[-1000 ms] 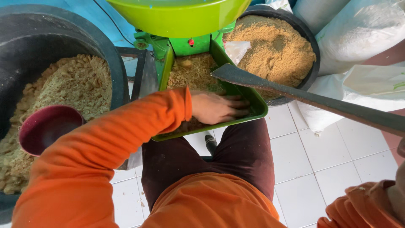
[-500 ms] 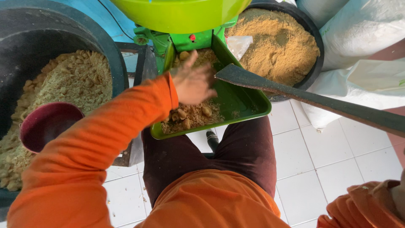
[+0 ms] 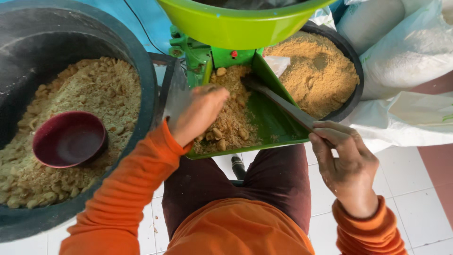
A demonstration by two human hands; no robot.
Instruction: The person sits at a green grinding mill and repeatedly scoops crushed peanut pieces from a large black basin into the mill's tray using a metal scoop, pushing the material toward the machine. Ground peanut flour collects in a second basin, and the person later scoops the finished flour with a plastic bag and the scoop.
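Note:
My left hand [image 3: 198, 113] rests on the brown crumbly lumps [image 3: 231, 118] piled in the green metal tray [image 3: 273, 127] of a green grinding machine [image 3: 207, 59]. Its fingers are bent against the pile at the tray's left edge. My right hand [image 3: 347, 163] grips the near end of a long grey metal scraper [image 3: 278, 101]. The scraper's far tip lies in the tray near the machine's mouth. A bright green hopper bowl [image 3: 236, 26] sits above the tray. Both sleeves are orange.
A big black tub [image 3: 137, 71] at left holds coarse tan lumps and a maroon bowl [image 3: 71, 139]. A second black tub [image 3: 351, 66] at upper right holds fine tan powder. White sacks [image 3: 415, 52] lie at right. White floor tiles show below my knees.
My right hand has come into view, and the scraper has swung so its tip is inside the tray. My left hand has slid from the tray's middle to its left side.

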